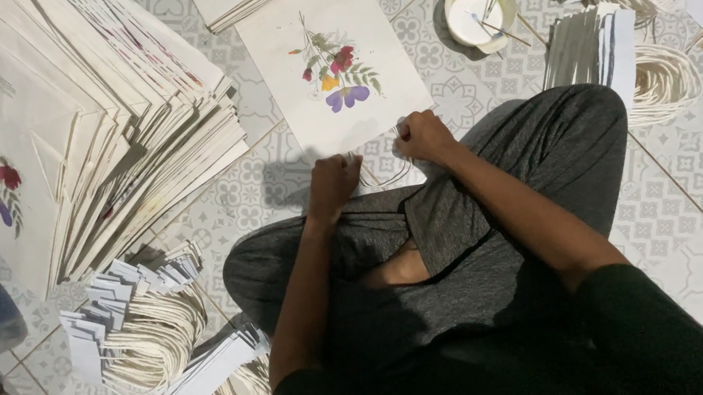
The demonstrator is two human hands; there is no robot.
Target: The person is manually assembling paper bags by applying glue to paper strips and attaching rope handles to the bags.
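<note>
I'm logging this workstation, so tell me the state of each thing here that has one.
White paper bag with pressed-flower print: flat on the floor, both hands at its near edge.
Left hand: closed, grip on the bag edge.
Right hand: closed on a thin cord handle.
Round white glue pot: open, sticks inside.
Bag stack: fanned.

Seen from above, a person sits cross-legged on a patterned tile floor [696, 207]. The left hand [333, 186] and right hand [425, 137] press the near edge of a white paper bag [330, 62] printed with flowers. A stack of similar bags [95, 119] lies at left, and a glue cup [479, 9] sits beyond.
</note>
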